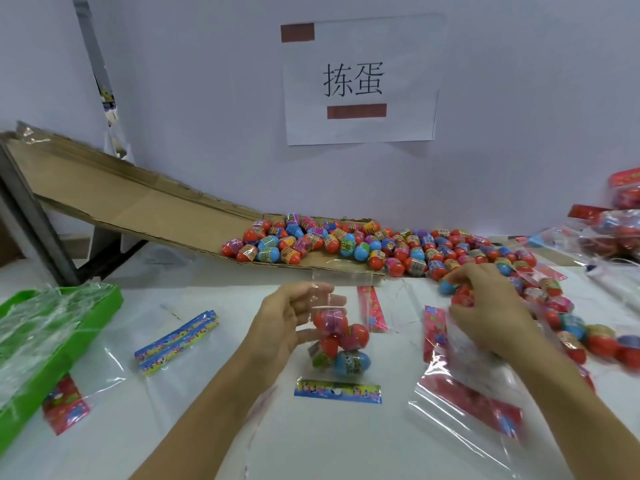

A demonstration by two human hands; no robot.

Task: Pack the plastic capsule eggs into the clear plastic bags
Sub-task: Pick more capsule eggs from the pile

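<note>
My left hand (287, 323) holds up a clear plastic bag (337, 296) with several capsule eggs (341, 341) in it, its blue printed header (337, 391) hanging at the bottom. My right hand (485, 306) grips a few eggs, one blue (448, 287) and some red, at the near edge of the big pile of capsule eggs (381, 245). The pile spreads from the foot of the cardboard ramp (138, 202) across the white table to the right.
Empty clear bags with red headers (467, 403) lie under my right forearm, and blue-header bags (176, 341) lie at left. A green tray (52, 358) holding crumpled plastic is at the left edge. Filled bags (616, 230) are stacked at far right. A paper sign (360, 81) hangs on the wall.
</note>
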